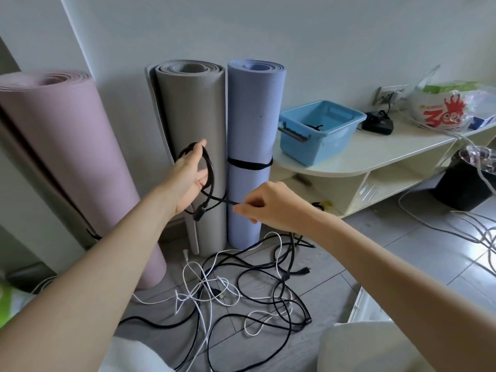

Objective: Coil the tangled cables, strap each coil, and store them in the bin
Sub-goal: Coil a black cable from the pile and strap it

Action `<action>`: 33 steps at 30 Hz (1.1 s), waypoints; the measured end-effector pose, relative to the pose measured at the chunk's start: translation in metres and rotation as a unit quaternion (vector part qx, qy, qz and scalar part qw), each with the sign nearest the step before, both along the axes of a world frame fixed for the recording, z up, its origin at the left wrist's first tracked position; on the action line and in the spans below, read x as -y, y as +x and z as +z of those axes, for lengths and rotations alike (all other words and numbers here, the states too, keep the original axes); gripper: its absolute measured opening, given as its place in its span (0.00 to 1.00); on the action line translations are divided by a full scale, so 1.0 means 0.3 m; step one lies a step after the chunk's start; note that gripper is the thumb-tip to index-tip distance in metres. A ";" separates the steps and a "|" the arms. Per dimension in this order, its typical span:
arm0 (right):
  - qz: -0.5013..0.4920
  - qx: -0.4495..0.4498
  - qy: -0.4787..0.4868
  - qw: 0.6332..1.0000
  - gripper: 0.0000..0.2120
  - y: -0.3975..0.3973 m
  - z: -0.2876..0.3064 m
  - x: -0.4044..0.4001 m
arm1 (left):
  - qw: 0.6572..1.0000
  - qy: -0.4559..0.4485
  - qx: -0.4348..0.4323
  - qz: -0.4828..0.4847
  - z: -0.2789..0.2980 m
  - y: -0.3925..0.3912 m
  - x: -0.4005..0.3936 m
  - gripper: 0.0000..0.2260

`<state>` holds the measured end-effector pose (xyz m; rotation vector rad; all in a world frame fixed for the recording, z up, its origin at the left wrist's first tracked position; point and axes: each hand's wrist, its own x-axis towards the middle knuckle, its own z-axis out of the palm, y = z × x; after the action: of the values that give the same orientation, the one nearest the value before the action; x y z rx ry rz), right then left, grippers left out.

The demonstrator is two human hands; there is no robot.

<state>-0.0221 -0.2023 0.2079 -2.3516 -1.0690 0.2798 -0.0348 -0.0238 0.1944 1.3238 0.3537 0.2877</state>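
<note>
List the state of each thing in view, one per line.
Black cable coil: looped, held by left hand.
Strap: pinched by right hand, not yet fastened.
Floor cables: tangled, black and white.
Blue bin: open, on shelf.
Three mats: rolled, upright.

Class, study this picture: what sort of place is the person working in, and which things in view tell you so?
Most likely a room in a home. Three rolled exercise mats stand against the wall, a low cream shelf unit holds a blue bin and a shopping bag, and the floor is tiled.
</note>
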 end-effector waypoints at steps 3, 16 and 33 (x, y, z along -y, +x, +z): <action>0.006 0.046 0.029 0.998 0.21 0.019 0.029 0.020 | 0.999 0.035 -0.029 -0.003 -0.035 -0.005 -0.018 0.20; -0.121 -0.003 0.245 0.962 0.23 0.190 0.097 0.152 | 0.893 0.002 -0.075 -0.444 0.059 -0.095 0.244 0.20; -0.112 -0.065 0.083 0.988 0.27 0.105 -0.031 0.041 | 0.969 -0.158 0.107 -0.158 0.136 -0.022 0.152 0.23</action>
<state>0.0094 -0.2146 0.1985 -2.2441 -0.7305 0.2477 -0.0415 -0.0693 0.2351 1.0031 0.0016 0.0981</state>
